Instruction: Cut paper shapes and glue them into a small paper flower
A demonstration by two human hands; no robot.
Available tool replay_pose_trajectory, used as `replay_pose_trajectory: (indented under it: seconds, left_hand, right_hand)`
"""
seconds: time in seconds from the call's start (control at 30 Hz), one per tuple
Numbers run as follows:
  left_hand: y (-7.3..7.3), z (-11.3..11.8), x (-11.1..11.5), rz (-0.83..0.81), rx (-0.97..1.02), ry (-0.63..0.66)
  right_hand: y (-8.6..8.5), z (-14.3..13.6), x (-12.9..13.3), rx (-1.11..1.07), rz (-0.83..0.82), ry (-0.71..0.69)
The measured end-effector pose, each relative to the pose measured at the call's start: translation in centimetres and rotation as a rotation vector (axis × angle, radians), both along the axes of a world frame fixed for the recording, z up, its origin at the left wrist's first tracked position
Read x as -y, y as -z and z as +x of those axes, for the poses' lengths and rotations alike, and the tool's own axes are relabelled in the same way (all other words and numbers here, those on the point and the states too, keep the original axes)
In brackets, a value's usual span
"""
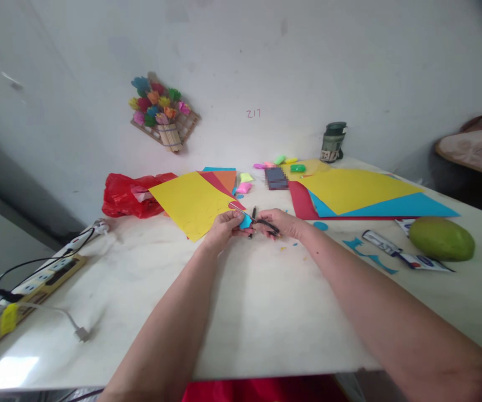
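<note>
Left hand (225, 225) pinching small blue paper piece (246, 221) between thumb and fingers, over white table (261, 312). Right hand (281, 221), fingers curled round black-handled scissors (267, 225), blades at blue piece; can't tell whether touching. Yellow sheet (190, 202) beyond left hand; blue disc (320, 226) near right forearm.
</note>
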State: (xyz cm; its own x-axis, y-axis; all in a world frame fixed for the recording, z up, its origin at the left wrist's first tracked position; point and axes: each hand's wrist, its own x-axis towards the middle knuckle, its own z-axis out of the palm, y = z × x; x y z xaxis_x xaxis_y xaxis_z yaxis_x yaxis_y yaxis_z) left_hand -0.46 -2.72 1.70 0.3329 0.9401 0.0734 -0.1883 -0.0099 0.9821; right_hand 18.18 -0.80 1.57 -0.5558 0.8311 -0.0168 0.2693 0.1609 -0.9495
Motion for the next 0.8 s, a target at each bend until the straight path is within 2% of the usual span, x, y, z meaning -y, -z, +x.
replay_pose_trajectory:
  seconds: [0.33, 0.8]
  left_hand:
    - [0.14, 0.05, -0.1, 0.024, 0.002, -0.008]
    - [-0.13, 0.07, 0.1, 0.003, 0.002, -0.023]
  right_hand:
    - [-0.75, 0.25, 0.63, -0.001, 0.0, -0.062]
    - [-0.45, 0.1, 0.38, 0.0, 0.005, -0.007]
